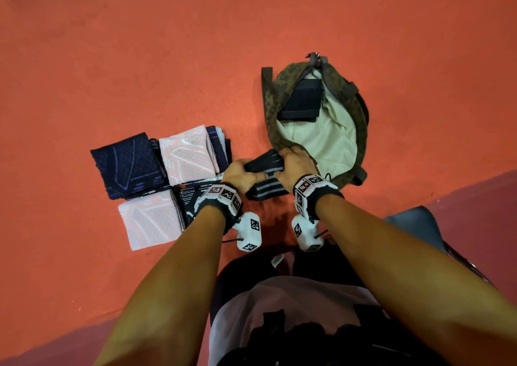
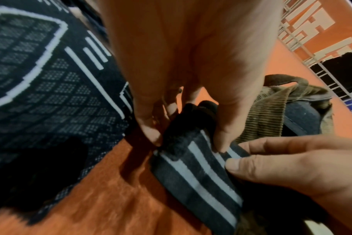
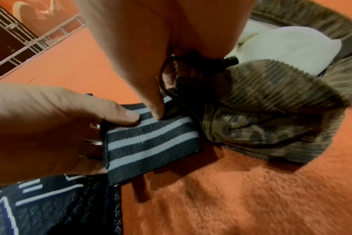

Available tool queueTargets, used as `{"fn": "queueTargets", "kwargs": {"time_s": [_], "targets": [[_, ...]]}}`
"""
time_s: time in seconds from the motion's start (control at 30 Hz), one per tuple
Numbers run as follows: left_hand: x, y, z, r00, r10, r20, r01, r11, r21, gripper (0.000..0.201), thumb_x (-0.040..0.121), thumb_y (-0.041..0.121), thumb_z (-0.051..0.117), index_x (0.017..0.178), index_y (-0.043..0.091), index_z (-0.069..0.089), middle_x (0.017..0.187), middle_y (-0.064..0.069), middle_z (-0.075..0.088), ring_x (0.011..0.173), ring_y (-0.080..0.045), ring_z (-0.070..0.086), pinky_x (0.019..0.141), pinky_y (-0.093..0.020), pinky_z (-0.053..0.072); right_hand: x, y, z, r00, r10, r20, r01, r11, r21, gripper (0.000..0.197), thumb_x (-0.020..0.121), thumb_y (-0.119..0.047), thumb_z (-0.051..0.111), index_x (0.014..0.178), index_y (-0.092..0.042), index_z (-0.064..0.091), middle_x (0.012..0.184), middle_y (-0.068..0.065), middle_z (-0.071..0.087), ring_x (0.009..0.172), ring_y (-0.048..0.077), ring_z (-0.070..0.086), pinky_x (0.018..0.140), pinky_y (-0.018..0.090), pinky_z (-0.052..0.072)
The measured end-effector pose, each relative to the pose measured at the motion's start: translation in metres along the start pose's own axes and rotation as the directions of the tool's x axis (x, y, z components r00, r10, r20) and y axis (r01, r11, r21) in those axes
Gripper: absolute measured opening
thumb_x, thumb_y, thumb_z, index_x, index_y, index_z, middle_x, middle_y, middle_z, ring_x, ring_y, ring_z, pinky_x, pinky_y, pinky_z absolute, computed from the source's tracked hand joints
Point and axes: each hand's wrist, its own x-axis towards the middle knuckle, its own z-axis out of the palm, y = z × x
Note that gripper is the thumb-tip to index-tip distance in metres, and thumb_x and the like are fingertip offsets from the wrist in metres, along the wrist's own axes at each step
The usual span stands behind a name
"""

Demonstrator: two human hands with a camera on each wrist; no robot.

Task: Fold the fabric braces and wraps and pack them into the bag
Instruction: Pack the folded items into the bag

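Note:
A black wrap with grey stripes lies folded on the orange floor, just in front of the bag's near rim. My left hand pinches its left end between thumb and fingers. My right hand holds the right end, with the thumb pressed on the stripes. The camouflage corduroy bag lies open with a cream lining. A folded black piece lies inside it near the far end. In the right wrist view the wrap touches the bag's edge.
Left of my hands, several folded braces lie in a block: a navy one, a pink one, another pink one and a dark patterned one beside my left wrist. Orange floor stretches beyond. A railing stands far off.

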Motion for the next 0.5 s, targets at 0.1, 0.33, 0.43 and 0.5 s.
{"fn": "queueTargets", "kwargs": {"time_s": [0.1,0.33,0.43,0.5], "targets": [[-0.005,0.001,-0.003,1.0,0.023,-0.007,-0.023,1.0,0.007,0.055,0.048,0.044,0.082,0.096,0.025,0.064,0.096,-0.004,0.075,0.091,-0.022,0.072,0.093,-0.039,0.056,-0.001,0.0,-0.001,1.0,-0.01,0.022,0.009,1.0,0.019,0.058,0.086,-0.027,0.07,0.14,-0.015,0.05,0.139,0.009,0.048,0.13,0.03,0.044,0.109,0.04,0.04],[-0.031,0.013,-0.022,0.994,0.091,-0.057,-0.094,0.994,-0.054,0.035,0.055,0.032,0.079,0.086,0.02,0.067,0.083,-0.003,0.072,0.084,-0.024,0.071,0.082,-0.033,0.058,-0.006,-0.011,-0.014,0.999,0.036,-0.002,-0.034,0.958,0.284,0.035,0.097,-0.023,0.052,0.13,-0.017,0.06,0.131,0.007,0.062,0.121,0.025,0.057,0.105,0.036,0.044],[-0.042,0.021,-0.035,0.989,0.12,-0.083,-0.126,0.99,-0.07,0.033,0.057,0.032,0.076,0.086,0.02,0.066,0.083,-0.002,0.072,0.082,-0.022,0.07,0.077,-0.031,0.056,-0.008,-0.017,-0.026,0.998,0.065,-0.023,-0.053,0.932,0.359,0.028,0.1,-0.024,0.046,0.118,-0.017,0.067,0.116,0.01,0.069,0.109,0.029,0.062,0.093,0.033,0.049],[-0.048,0.027,-0.043,0.986,0.131,-0.107,-0.143,0.983,-0.118,0.03,0.063,0.025,0.076,0.091,0.018,0.068,0.079,-0.001,0.071,0.077,-0.021,0.068,0.069,-0.029,0.055,-0.007,-0.022,-0.031,0.998,0.055,-0.027,-0.04,0.922,0.385,0.03,0.101,-0.031,0.045,0.115,-0.017,0.068,0.114,0.011,0.07,0.107,0.03,0.062,0.09,0.033,0.048]]}}
